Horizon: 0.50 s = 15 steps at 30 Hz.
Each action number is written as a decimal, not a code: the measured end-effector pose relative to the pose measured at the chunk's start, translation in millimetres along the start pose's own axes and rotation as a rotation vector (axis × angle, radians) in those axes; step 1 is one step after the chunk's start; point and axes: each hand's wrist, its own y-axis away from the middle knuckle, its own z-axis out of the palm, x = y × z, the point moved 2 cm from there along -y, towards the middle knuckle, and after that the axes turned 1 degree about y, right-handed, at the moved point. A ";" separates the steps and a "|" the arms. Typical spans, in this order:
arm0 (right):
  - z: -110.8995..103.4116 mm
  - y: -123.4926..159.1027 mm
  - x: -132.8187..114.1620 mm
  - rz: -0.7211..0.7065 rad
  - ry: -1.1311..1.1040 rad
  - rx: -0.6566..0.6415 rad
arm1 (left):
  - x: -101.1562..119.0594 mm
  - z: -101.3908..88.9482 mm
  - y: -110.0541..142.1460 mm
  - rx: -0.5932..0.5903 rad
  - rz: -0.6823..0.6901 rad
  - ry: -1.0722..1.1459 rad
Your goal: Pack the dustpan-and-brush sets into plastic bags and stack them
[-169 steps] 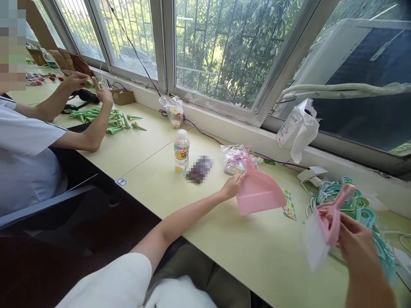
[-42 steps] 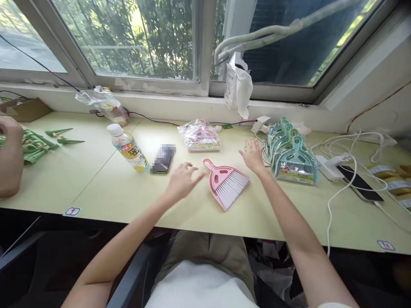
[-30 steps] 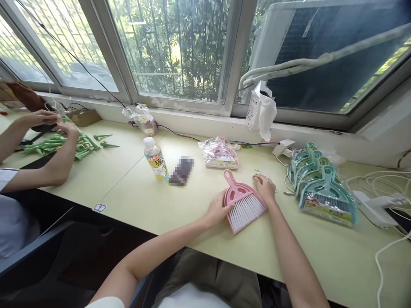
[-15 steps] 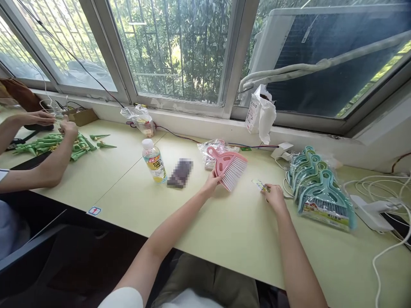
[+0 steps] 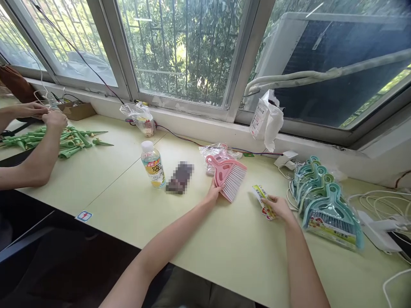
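Note:
My left hand (image 5: 213, 192) is closed on the lower left edge of a pink dustpan and brush set (image 5: 226, 175), the white-bristled brush nested in the pan. The set is tilted, bristles to the lower right, handle to the upper left. Between the thumb and fingers of my right hand (image 5: 278, 207) is a printed card (image 5: 263, 202), green and yellow with red pictures, held just over the table. Behind the pink set lies another pink set in clear wrap (image 5: 210, 152), partly hidden. To the right of my right hand stand several teal dustpan and brush sets (image 5: 334, 214) in clear wrap.
A drink bottle (image 5: 153, 167) and a blurred-out phone-like item (image 5: 180, 177) stand left of my left hand. White cables and a power strip (image 5: 377, 231) lie at the right. At far left, another person's hands (image 5: 53, 117) work above green cone-shaped pieces (image 5: 72, 139).
The two hands earlier held a dustpan and a brush apart; these now sit nested in my left hand, lifted from the table. My right hand has picked up the card.

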 end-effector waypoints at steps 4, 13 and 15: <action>38.0 17.7 -19.5 0.050 -0.470 -0.075 | -1.8 -1.7 -1.0 0.031 0.028 -0.003; 94.7 57.1 -28.7 0.110 -0.540 0.017 | 8.0 11.1 14.7 -0.059 0.047 -0.107; 98.9 61.9 -28.5 0.087 -0.554 0.096 | 7.7 13.3 16.9 -0.077 0.053 -0.104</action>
